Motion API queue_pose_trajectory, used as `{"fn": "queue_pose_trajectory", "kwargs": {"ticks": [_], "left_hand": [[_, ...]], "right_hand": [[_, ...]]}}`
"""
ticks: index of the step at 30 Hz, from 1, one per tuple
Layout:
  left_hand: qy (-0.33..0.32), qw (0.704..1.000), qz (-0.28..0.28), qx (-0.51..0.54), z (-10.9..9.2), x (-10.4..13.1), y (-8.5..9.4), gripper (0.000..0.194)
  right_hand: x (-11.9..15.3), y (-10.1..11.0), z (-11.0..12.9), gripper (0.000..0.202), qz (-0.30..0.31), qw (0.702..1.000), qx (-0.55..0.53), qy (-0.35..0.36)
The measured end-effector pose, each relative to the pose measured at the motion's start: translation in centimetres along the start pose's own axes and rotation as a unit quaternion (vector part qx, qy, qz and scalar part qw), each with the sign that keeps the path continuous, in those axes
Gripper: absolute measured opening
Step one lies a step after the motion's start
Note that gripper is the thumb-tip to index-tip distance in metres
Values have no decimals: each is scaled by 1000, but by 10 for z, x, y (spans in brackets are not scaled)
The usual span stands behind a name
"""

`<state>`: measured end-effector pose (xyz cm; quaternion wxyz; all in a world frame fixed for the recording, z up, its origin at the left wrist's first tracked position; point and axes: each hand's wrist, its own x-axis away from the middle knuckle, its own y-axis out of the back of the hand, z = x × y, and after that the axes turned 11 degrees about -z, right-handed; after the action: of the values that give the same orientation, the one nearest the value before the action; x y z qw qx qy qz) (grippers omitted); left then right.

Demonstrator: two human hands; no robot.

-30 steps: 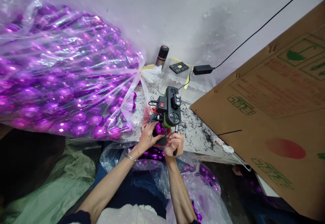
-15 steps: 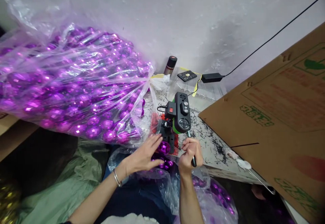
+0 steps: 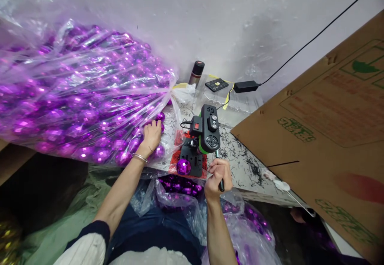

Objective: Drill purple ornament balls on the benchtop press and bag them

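My left hand [image 3: 151,136] reaches to the purple balls at the tied end of the big clear bag [image 3: 99,109]; its fingers are bent over a ball, partly hidden, so the hold is unclear. My right hand [image 3: 219,177] is wrapped round the dark lever handle [image 3: 221,185] of a black and green machine [image 3: 210,131]. A shiny purple ball [image 3: 183,167] rests at the front left of the machine's black base plate [image 3: 196,165], with red material under the plate. More purple balls [image 3: 180,185] lie in an open plastic bag below the table edge.
A large cardboard box [image 3: 324,137] stands at the right. Behind the machine are a dark flask [image 3: 197,73], a black patterned object [image 3: 216,84] and a power adapter [image 3: 246,86] with its cable. Black scraps litter the table [image 3: 240,165].
My left hand has moved from beside the machine to the balls at the upper left. The ball at the base plate is now uncovered. My right hand stays on the lever.
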<state>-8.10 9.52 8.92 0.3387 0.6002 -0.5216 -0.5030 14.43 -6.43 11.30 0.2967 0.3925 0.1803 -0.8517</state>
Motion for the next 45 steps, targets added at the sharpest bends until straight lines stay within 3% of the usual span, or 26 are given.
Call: {"fn": "queue_pose_trajectory", "kwargs": {"ticks": [3,6,8,11,13,15,17,21,24,28,30,34,36,38,41,43,45], "left_hand": [[23,998,-4,66,2,-2,4,53],[40,971,-54,229,6,7,16,61],[64,924,-55,374,6,23,24,68],[126,820,5,558,-4,55,32,78],[168,766,41,619,-16,78,30,80],[192,740,61,641,-29,97,23,78],[180,749,68,634,-41,114,13,76],[113,823,35,556,-52,143,-8,71],[98,850,32,517,-45,163,-16,68],[83,861,35,501,-22,182,-17,75],[55,865,73,493,-11,193,-17,74],[-41,875,231,424,7,221,-21,62],[-58,881,254,395,14,237,-24,56],[-47,886,244,393,18,252,-23,54],[11,887,227,403,22,268,-12,52],[63,880,231,411,22,276,-1,49],[113,867,235,425,20,281,8,48]], "right_hand": [[0,0,-1,37,0,1000,-15,4],[1,1,-3,37,3,1000,-6,-1],[2,2,-3,38,4,1000,2,-5],[3,1,-3,38,1,1000,1,-5],[3,1,-2,38,0,1000,5,-3],[2,1,-1,40,3,1000,13,3],[1,1,1,40,5,1000,17,10],[-2,1,3,40,12,999,38,27],[-2,1,4,40,18,998,52,35],[-3,1,3,39,16,999,43,13],[-6,2,3,39,24,999,32,5],[-16,5,7,32,45,998,9,35],[-20,4,8,22,55,997,15,44],[-21,2,7,17,51,998,21,34],[-13,8,3,43,21,999,27,-6],[2,23,2,58,10,998,42,-37],[24,48,4,57,34,996,50,-64]]}}
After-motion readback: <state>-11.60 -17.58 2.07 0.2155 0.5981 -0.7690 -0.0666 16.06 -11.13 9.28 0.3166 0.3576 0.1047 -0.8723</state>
